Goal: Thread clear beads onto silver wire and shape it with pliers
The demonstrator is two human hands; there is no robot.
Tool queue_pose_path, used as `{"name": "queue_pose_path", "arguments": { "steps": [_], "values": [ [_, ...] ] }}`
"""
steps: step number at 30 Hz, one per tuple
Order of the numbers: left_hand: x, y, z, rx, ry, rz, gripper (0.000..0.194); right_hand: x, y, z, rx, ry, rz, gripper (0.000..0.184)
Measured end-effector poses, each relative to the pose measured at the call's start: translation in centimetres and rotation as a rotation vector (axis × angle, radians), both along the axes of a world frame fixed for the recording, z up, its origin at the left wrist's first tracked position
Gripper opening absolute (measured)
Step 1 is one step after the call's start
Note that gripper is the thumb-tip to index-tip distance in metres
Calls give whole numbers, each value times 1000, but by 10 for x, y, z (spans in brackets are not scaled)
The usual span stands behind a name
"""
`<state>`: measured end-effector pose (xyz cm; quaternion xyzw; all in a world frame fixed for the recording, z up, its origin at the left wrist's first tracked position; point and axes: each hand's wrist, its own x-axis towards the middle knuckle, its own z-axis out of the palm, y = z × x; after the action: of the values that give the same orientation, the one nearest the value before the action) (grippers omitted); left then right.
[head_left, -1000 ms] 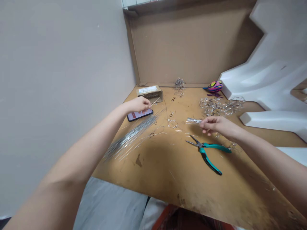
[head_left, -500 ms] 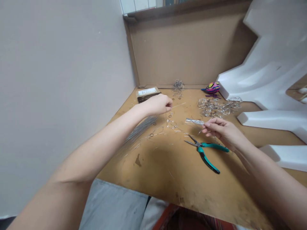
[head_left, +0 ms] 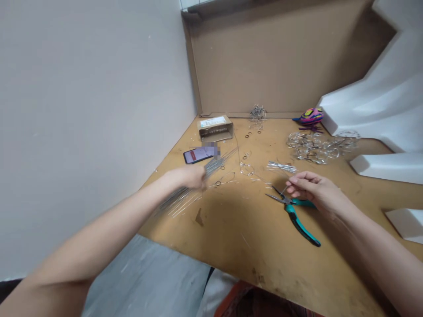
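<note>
My left hand (head_left: pixel 194 177), smeared by motion, is over the bundle of long thin metal wires (head_left: pixel 213 166) lying slantwise on the table; its fingers cannot be made out. On the right, my right hand (head_left: pixel 307 187) pinches a short piece of wire (head_left: pixel 284 189) between thumb and forefinger. Just under that hand lie the needle-nose pliers (head_left: pixel 292 213), jaws apart, their teal handles partly covered by the fingers. Beyond the fingertips a small bundle of short wires (head_left: pixel 280 166) rests on the table. A loop of clear beads on wire (head_left: pixel 247 169) lies between the hands.
Behind my left hand are a phone (head_left: pixel 198 155) and a small open cardboard box (head_left: pixel 216 127). A tangle of beaded wire loops (head_left: pixel 312 147), a colourful bird figure (head_left: pixel 311 116) and white foam (head_left: pixel 380 169) stand right. A heap of metal bits (head_left: pixel 257 112) sits by the cardboard wall (head_left: pixel 274 57).
My left hand first swung right across the phone with a thin wire, then came back down to the long wires. My right hand has drawn back from the short wire bundle toward the pliers.
</note>
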<state>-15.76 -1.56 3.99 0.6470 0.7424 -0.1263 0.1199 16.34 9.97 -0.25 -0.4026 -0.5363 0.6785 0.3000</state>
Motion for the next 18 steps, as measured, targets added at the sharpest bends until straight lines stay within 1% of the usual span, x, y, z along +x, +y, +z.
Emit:
{"name": "queue_pose_path", "arguments": {
  "steps": [2,4,5,8,12,14,18],
  "values": [
    [0,-22,-10,-143,0,49,24,-1,-2,-4,-13,7,3,23],
    [-2,-35,-20,-155,17,70,23,-1,-4,-8,-24,17,11,24],
    [-5,-38,-24,-139,30,80,23,-1,-5,-10,-27,19,14,23],
    [-17,-36,-33,-49,67,103,20,0,-7,-14,-24,13,18,22],
    [-32,-25,-33,39,78,114,21,4,-7,-17,-20,25,4,21],
    [-32,-23,-31,74,71,99,21,5,-7,-17,-25,28,-7,21],
    [-20,-22,-31,106,21,28,20,5,-6,-18,-21,23,8,23]
  ]
}}
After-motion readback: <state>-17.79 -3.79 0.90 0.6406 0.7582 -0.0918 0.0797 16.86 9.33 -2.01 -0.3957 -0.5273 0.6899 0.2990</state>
